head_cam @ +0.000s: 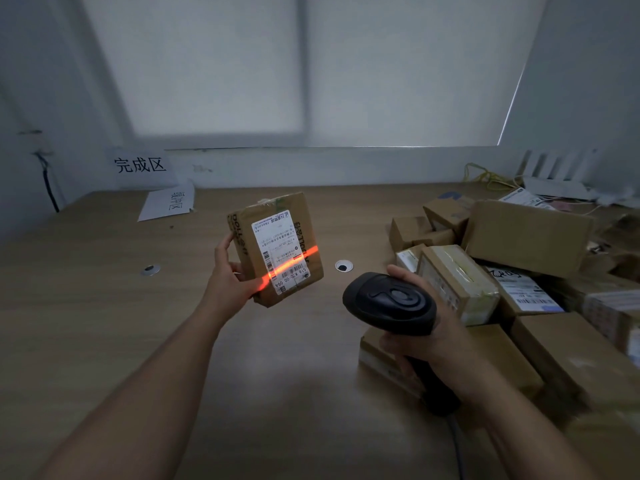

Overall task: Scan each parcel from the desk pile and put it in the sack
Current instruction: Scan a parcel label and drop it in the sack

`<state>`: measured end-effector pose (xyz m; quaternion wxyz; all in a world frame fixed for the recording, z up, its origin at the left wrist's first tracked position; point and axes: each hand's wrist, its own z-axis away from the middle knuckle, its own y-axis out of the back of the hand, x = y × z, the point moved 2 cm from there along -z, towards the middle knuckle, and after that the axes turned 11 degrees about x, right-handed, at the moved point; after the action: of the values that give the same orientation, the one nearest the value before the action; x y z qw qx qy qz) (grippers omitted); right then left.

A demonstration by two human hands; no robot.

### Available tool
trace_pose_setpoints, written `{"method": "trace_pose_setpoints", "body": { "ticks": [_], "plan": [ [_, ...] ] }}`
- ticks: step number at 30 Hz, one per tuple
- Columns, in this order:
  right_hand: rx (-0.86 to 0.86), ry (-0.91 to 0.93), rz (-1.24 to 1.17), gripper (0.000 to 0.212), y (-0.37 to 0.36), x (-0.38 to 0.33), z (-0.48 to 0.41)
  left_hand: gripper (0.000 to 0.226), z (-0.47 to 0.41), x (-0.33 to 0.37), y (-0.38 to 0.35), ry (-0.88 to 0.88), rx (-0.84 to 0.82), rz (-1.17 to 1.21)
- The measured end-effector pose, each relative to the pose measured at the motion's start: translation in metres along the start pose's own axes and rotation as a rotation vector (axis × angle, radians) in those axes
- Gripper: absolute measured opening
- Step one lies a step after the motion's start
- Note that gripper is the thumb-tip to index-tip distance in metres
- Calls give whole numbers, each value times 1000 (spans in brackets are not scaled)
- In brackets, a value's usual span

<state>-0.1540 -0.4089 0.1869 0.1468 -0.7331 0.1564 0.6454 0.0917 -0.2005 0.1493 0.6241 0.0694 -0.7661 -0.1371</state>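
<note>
A small brown cardboard parcel with a white shipping label is held tilted above the wooden desk, gripped at its left side by my left hand. An orange scan line crosses the label's lower part and reaches my left thumb. My right hand grips a black handheld barcode scanner, its head pointed at the parcel. A pile of cardboard parcels covers the desk's right side. No sack is in view.
Two paper signs with Chinese characters are at the back left, one on the wall and one lying on the desk. Cable grommets sit in the desk. A white router and yellow cables lie at the back right.
</note>
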Motion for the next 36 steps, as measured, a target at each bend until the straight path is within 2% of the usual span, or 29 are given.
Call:
{"method": "trace_pose_setpoints", "body": {
  "ticks": [11, 19, 22, 29, 36],
  "plan": [
    [-5, -23, 44, 88, 9, 3, 24, 107, 23, 11, 9, -17, 18, 2],
    [2, 54, 140, 93, 8, 3, 44, 106, 59, 13, 30, -20, 64, -13],
    [-11, 70, 92, 87, -1, 4, 50, 106, 79, 10, 43, -4, 99, -29],
    [-193, 50, -50, 86, -39, 12, 61, 106, 138, -8, 91, 65, 268, -20],
    [-316, 79, -21, 90, -113, -9, 70, 104, 190, -20, 163, 69, 469, 24]
  ]
}}
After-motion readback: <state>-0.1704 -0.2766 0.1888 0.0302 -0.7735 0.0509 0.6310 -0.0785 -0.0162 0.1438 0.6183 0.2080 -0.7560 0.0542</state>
